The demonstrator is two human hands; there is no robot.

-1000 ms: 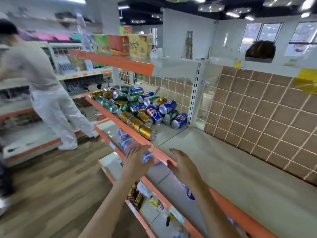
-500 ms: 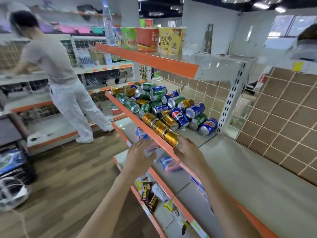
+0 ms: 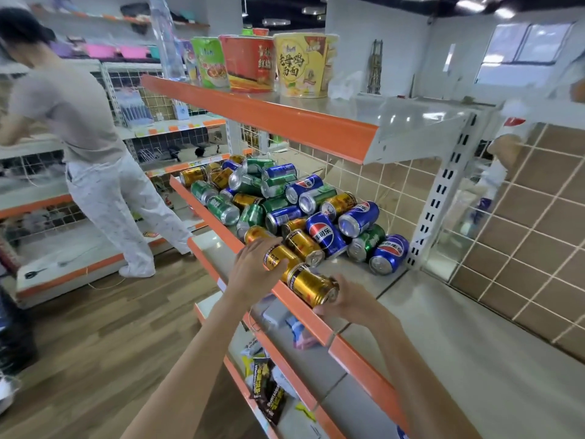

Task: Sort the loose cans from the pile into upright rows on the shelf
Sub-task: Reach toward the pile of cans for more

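A heap of loose gold, green and blue metal drink cans [image 3: 285,201] lies on its sides on the grey orange-edged shelf [image 3: 449,327], piled against the back grid. Two gold cans at the front edge, one [image 3: 313,286] nearest, another [image 3: 278,256] just behind, lie gripped

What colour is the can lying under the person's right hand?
Gold with a dark band, the metal can at the right hand; head view.

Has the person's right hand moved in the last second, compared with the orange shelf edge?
Yes. The right hand has gone forward along the orange shelf edge to the pile, now touching a gold can.
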